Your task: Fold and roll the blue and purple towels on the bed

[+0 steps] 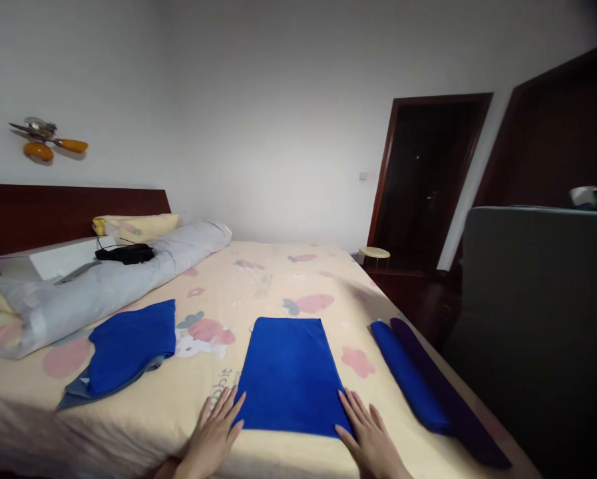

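A blue cloth (289,376) lies flat on the bed in front of me, folded into a rectangle with its near edge towards me. My left hand (217,422) rests at its near left corner, fingers stretched out and spread, the tips at the cloth's side. At the near right corner lies my right hand (365,426), also with fingers spread and fingertips on the edge. Neither hand grasps the cloth. Off to the left is a crumpled blue cloth (133,346) with a greyish-blue piece under it. On the right lie a rolled blue cloth (410,379) and a rolled purple cloth (452,396), side by side.
The bed (258,273) has a cream sheet printed with strawberries. Along its left side runs a grey rolled quilt (128,283) with a black item (126,253) on top, near a white box (61,259). A dark grey panel (538,319) stands right; a stool (375,253) is behind.
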`<state>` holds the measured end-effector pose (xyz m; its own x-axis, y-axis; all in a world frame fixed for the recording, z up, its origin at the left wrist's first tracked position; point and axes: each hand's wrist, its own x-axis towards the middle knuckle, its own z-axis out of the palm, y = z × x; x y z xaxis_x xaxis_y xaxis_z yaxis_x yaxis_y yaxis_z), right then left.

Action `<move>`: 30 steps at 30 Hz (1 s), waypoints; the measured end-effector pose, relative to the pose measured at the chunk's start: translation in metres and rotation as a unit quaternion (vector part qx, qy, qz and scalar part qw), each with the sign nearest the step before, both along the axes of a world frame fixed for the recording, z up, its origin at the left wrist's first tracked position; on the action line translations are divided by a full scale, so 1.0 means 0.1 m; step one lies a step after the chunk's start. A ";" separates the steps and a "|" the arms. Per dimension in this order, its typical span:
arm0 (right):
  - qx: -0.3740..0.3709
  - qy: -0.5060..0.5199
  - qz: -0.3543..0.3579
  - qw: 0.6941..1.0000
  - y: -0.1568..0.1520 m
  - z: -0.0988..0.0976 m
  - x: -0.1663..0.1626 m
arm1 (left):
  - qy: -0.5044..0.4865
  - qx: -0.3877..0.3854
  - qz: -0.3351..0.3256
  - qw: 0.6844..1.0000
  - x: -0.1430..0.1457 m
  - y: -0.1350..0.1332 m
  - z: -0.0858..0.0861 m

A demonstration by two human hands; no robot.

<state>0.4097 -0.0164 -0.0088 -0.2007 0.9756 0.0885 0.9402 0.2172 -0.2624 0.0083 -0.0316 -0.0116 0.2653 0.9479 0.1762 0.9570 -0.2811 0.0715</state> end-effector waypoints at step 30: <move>0.095 0.297 -0.004 0.950 0.27 0.37 -0.17 | -0.334 0.056 0.007 0.941 0.11 0.46 0.35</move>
<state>0.3928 0.0101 0.0278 -0.0529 0.9318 0.3591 0.6408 0.3075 -0.7035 0.0198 0.0143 0.0230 0.0472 0.9164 0.3974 0.7127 -0.3096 0.6294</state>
